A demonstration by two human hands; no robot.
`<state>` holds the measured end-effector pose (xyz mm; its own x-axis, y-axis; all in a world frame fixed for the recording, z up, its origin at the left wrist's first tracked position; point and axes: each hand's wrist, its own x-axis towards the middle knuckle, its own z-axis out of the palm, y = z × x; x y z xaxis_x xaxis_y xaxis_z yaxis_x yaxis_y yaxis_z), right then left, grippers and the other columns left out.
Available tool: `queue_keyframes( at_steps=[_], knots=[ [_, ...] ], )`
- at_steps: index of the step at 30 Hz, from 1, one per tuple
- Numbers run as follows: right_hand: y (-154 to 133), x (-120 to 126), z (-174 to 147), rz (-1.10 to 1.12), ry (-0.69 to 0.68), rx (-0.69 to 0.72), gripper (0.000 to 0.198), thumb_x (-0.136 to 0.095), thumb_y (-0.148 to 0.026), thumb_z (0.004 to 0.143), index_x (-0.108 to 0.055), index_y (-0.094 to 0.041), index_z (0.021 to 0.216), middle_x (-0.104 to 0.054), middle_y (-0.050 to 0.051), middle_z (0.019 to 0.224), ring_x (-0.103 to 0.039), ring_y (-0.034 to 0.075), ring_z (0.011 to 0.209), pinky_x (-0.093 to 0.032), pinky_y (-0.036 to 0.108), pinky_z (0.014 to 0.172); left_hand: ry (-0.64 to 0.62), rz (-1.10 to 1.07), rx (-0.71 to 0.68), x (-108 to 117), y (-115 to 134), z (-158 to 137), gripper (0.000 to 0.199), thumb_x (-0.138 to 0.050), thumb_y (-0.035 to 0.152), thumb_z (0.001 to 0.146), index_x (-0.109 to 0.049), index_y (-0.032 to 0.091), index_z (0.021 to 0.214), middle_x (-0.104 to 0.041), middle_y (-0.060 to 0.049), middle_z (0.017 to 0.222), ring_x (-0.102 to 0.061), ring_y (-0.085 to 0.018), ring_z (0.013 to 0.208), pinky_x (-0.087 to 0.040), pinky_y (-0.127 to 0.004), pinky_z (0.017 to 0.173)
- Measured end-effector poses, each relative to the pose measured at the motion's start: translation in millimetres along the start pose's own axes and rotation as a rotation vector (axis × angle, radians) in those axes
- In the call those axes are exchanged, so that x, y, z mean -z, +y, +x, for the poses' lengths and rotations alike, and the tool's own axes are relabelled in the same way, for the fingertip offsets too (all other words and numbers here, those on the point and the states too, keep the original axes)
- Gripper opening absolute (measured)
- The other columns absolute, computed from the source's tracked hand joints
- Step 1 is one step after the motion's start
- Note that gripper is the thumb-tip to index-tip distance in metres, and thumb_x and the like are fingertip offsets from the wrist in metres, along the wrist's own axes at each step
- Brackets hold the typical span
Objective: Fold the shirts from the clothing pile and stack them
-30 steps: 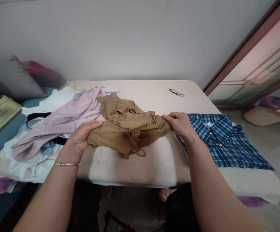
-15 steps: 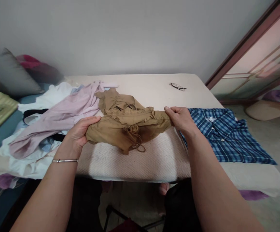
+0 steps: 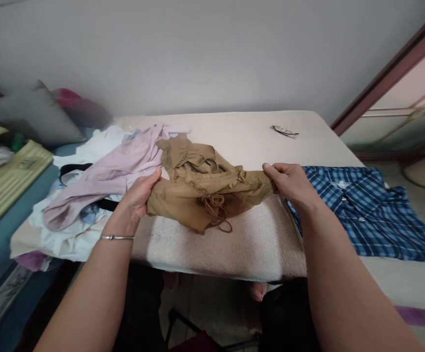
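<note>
Between my two hands a brown garment [image 3: 186, 203] with a gathered, elastic-looking edge and a tied drawstring [image 3: 214, 205] is stretched sideways. My left hand [image 3: 139, 195] grips its left end, thumb on top; a bracelet [image 3: 117, 237] circles that wrist. At the right end, my right hand [image 3: 287, 183] pinches the cloth between thumb and fingers. The rest of the garment lies bunched on the table behind, its full shape hidden in folds. Close to my right hand lies a folded blue plaid shirt [image 3: 377, 215], flat with its collar toward the back.
Left of the garment is a loose heap of clothes with a pink piece [image 3: 102, 183] over white ones [image 3: 62, 239]. Eyeglasses [image 3: 285, 131] rest on the pale table cover [image 3: 234, 134] near the wall. A grey cushion [image 3: 36, 115] and a yellow-green bag [image 3: 18, 181] are at far left.
The view has swung slightly left, so everything appears shifted to the right. Both hands keep their hold on the brown garment, which has hardly changed shape.
</note>
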<state>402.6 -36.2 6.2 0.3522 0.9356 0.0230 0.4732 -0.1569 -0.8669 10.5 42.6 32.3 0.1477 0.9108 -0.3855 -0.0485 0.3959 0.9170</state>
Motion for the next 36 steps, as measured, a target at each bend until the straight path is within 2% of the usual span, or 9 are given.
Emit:
queue_keyframes(
  at_steps=[5, 13, 16, 19, 22, 25, 29, 31, 36],
  knots=[
    [2, 0, -1, 0.05, 0.014, -0.004, 0.05, -0.064, -0.062, 0.086, -0.057, -0.021, 0.058, -0.047, 0.0, 0.047, -0.041, 0.013, 0.046, -0.03, 0.028, 0.045, -0.011, 0.054, -0.023, -3, 2, -5, 0.051, -0.08, 0.065, 0.073, -0.072, 0.014, 0.075, -0.071, -0.006, 0.067, -0.066, -0.018, 0.057, -0.052, -0.027, 0.053],
    [-3, 12, -3, 0.092, -0.02, -0.009, 0.049, -0.072, -0.066, 0.079, -0.063, -0.02, 0.065, -0.053, 0.001, 0.056, -0.046, 0.013, 0.053, -0.036, 0.026, 0.049, -0.27, 0.33, 0.002, 2, 7, -12, 0.03, -0.092, 0.035, 0.06, -0.076, 0.015, 0.076, -0.072, -0.003, 0.071, -0.061, -0.015, 0.058, -0.044, -0.023, 0.054],
    [-5, 21, -11, 0.11, -0.054, 0.01, 0.046, -0.08, -0.063, 0.071, -0.067, -0.019, 0.073, -0.06, 0.002, 0.063, -0.05, 0.014, 0.059, -0.04, 0.026, 0.054, -0.218, 0.438, -0.138, 9, 0, -8, 0.029, -0.085, 0.043, 0.068, -0.073, 0.017, 0.077, -0.068, -0.001, 0.069, -0.056, -0.014, 0.059, -0.039, -0.023, 0.055],
    [-3, 26, -32, 0.087, -0.154, 0.04, 0.044, -0.085, -0.056, 0.064, -0.069, -0.018, 0.078, -0.062, 0.0, 0.067, -0.052, 0.014, 0.062, -0.039, 0.025, 0.056, -0.01, 0.713, -0.428, 16, -13, -17, 0.023, -0.073, 0.042, 0.08, -0.07, 0.019, 0.074, -0.062, 0.001, 0.065, -0.052, -0.016, 0.062, -0.036, -0.025, 0.06],
    [3, 21, -66, 0.049, -0.238, 0.044, 0.038, -0.083, -0.049, 0.062, -0.07, -0.018, 0.079, -0.063, -0.002, 0.068, -0.051, 0.014, 0.062, -0.038, 0.024, 0.056, 0.18, 1.074, -0.634, 22, -32, -50, 0.015, -0.063, 0.029, 0.086, -0.069, 0.023, 0.074, -0.066, -0.005, 0.074, -0.058, -0.023, 0.078, -0.038, -0.03, 0.07],
    [9, 10, -109, -0.024, -0.243, 0.044, 0.027, -0.075, -0.045, 0.066, -0.07, -0.02, 0.076, -0.062, -0.003, 0.066, -0.051, 0.015, 0.062, -0.038, 0.025, 0.057, 0.286, 1.238, -0.708, 27, -59, -100, 0.019, -0.054, 0.02, 0.088, -0.072, 0.025, 0.085, -0.071, -0.011, 0.092, -0.06, -0.03, 0.097, -0.042, -0.038, 0.083],
    [11, -5, -172, -0.066, -0.256, 0.108, 0.017, -0.061, -0.039, 0.074, -0.068, -0.023, 0.073, -0.065, -0.001, 0.068, -0.058, 0.02, 0.068, -0.044, 0.029, 0.065, 0.278, 1.043, -0.702, 38, -97, -167, 0.031, -0.046, 0.016, 0.088, -0.071, 0.027, 0.102, -0.073, -0.011, 0.11, -0.063, -0.03, 0.108, -0.046, -0.043, 0.094],
    [10, -11, -199, -0.078, -0.208, 0.148, 0.014, -0.056, -0.036, 0.075, -0.062, -0.024, 0.07, -0.064, 0.0, 0.066, -0.061, 0.023, 0.069, -0.046, 0.032, 0.066, 0.219, 0.883, -0.668, 44, -109, -194, 0.03, -0.045, 0.018, 0.088, -0.069, 0.028, 0.102, -0.074, -0.008, 0.106, -0.067, -0.029, 0.101, -0.05, -0.042, 0.09],
    [-13, -6, -245, -0.055, -0.134, 0.201, 0.014, -0.046, -0.036, 0.083, -0.048, -0.028, 0.071, -0.059, -0.001, 0.059, -0.061, 0.023, 0.057, -0.047, 0.034, 0.059, 0.242, 0.759, -0.648, 54, -95, -246, 0.016, -0.045, 0.03, 0.092, -0.058, 0.03, 0.084, -0.069, -0.001, 0.077, -0.066, -0.025, 0.073, -0.05, -0.036, 0.07]
  ],
)
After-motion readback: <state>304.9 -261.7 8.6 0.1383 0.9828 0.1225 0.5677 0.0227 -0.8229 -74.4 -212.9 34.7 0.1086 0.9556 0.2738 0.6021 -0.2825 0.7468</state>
